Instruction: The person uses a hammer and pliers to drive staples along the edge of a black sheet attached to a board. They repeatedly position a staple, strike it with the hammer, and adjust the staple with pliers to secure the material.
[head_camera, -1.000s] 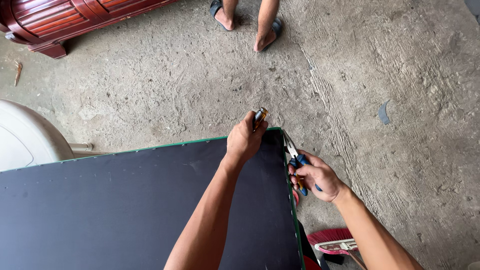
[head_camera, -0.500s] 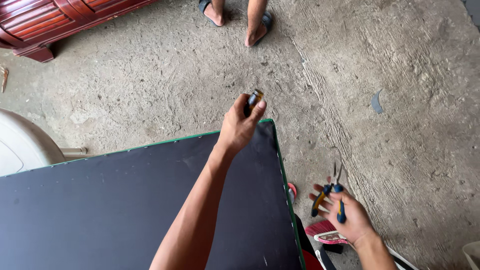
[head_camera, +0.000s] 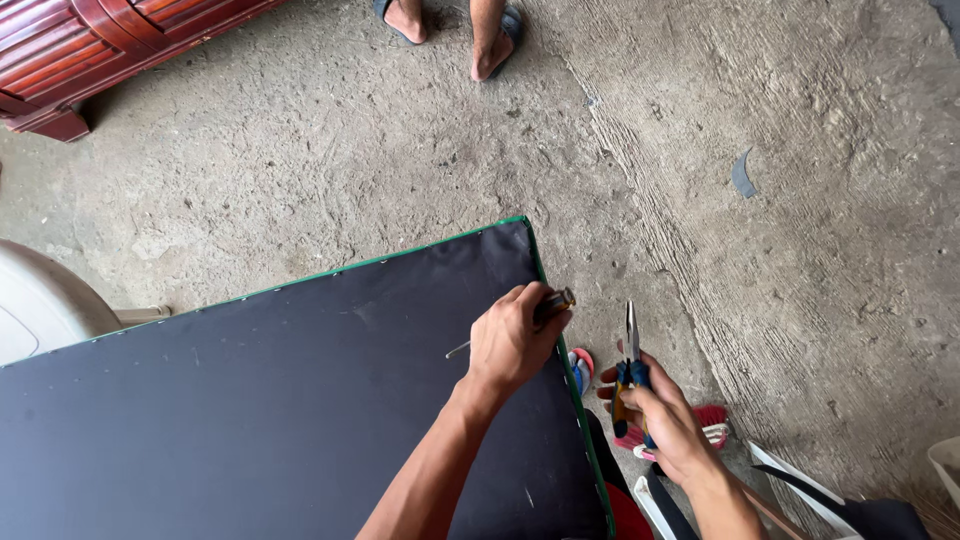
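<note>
A large panel covered in black fabric (head_camera: 270, 400) with a thin green edge fills the lower left. My left hand (head_camera: 512, 340) rests on the panel near its right edge, closed round a small tool with a dark handle and brass-coloured end (head_camera: 553, 302); a thin metal tip pokes out on the hand's left side. My right hand (head_camera: 665, 425) hovers just off the panel's right edge, over the floor, gripping blue-handled pliers (head_camera: 631, 352) with the jaws pointing up.
Rough concrete floor (head_camera: 780, 250) lies all around. Another person's feet in sandals (head_camera: 450, 28) stand at the top. Red wooden furniture (head_camera: 90, 50) is at top left, a white rounded object (head_camera: 40, 300) at left, and red sandals and white-framed items (head_camera: 700, 440) at lower right.
My left hand has come down from the panel's far corner to its right edge, nearer me. My right hand has lifted the pliers back up beside the edge.
</note>
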